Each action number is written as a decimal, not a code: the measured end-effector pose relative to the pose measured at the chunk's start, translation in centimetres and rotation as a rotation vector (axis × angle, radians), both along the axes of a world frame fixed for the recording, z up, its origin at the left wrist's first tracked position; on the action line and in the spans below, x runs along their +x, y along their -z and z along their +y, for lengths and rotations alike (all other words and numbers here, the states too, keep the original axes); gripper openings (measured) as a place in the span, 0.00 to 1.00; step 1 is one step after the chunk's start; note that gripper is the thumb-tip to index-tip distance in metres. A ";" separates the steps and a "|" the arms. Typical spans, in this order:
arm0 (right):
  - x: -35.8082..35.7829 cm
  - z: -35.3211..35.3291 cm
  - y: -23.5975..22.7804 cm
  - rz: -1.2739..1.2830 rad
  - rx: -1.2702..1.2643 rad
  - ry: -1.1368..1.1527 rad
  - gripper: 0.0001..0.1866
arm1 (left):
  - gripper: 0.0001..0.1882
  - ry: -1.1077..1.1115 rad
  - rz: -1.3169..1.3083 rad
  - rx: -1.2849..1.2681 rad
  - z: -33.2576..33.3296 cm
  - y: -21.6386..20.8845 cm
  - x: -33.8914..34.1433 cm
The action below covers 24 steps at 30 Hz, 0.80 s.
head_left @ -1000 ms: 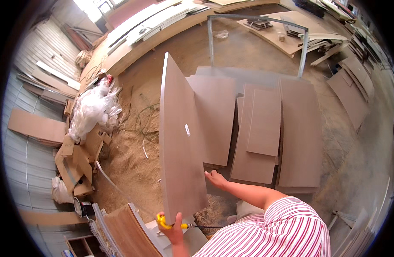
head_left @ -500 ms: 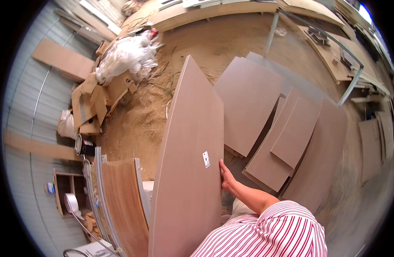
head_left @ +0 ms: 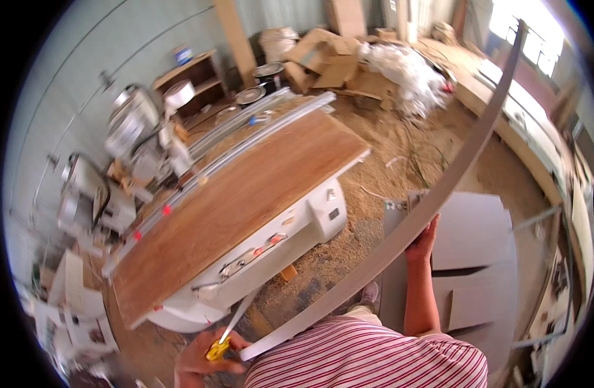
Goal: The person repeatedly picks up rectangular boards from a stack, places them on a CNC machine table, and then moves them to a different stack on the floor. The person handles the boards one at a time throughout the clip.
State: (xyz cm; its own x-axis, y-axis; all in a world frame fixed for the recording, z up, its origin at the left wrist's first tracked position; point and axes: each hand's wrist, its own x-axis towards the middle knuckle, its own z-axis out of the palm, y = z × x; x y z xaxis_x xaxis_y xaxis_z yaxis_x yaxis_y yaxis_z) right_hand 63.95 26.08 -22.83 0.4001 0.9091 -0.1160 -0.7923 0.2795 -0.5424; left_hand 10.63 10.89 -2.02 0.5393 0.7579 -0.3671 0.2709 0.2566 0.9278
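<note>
A long pale-brown board (head_left: 374, 258), seen nearly edge-on, runs from beside my left hand up to the far right. Its curve comes from the wide lens. My right hand (head_left: 423, 242) grips it from the right side near the middle, with part of the fingers hidden behind it. At the near end of the board, my left hand (head_left: 210, 355) is closed round a yellow tape measure (head_left: 217, 349), its pale blade reaching up and away. The left fingers are somewhat blurred and come close to the board's end; whether they touch it I cannot tell.
A white machine with a long wooden top (head_left: 245, 213) stands left of the board. More brown panels (head_left: 471, 239) lie stacked at right, beside a metal frame (head_left: 562, 271). Cardboard (head_left: 342, 58) and white plastic wrap (head_left: 407, 71) are heaped at the back on the sawdust-covered floor.
My view has swung left, bringing the machine into full sight. The board, seen broad-faced before, now shows its edge. My left hand has come into view with the tape measure; my right still holds the board.
</note>
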 end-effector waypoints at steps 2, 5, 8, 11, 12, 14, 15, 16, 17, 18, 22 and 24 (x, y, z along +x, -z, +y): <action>-3.4 0.0 -2.7 -0.035 0.057 0.016 0.30 | 0.23 -0.036 0.214 0.362 -1.3 -1.6 0.2; -9.5 0.5 -8.0 -0.121 0.118 0.011 0.30 | 0.20 -0.177 0.318 0.667 -3.1 -0.5 -1.6; -12.9 2.8 -11.1 -0.332 0.201 -0.004 0.31 | 0.18 -0.450 0.242 0.773 -3.0 0.0 -1.8; -17.2 5.3 -15.3 -0.604 0.244 -0.043 0.25 | 0.15 -0.777 0.005 0.765 -2.0 0.3 -2.1; -18.0 7.1 -15.7 -0.704 0.233 -0.062 0.23 | 0.13 -0.891 -0.117 0.732 -1.6 0.5 -2.4; -21.2 9.4 -18.3 -0.876 0.236 -0.066 0.17 | 0.12 -1.216 -0.249 0.594 -1.4 0.5 -4.0; -23.6 10.6 -19.8 -1.040 0.290 -0.165 0.17 | 0.15 -1.355 -0.305 0.642 -1.0 1.7 -6.3; -26.7 11.6 -20.6 -1.223 0.317 -0.149 0.18 | 0.19 -1.556 -0.384 0.637 -1.1 3.7 -9.5; -27.2 13.2 -20.3 -1.569 0.265 -0.099 0.24 | 0.21 -1.654 -0.492 0.583 -0.5 3.4 -10.9; -30.6 13.8 -20.9 -1.870 0.281 0.004 0.33 | 0.22 -1.740 -0.529 0.582 -1.6 5.0 -13.9; -39.6 19.2 -17.0 -2.275 0.377 -0.308 0.40 | 0.24 -1.861 -0.654 0.165 -6.2 19.0 -14.0; -43.2 21.9 -14.0 -2.427 0.402 -0.635 0.41 | 0.28 -1.897 -0.767 0.070 -8.1 26.5 -10.2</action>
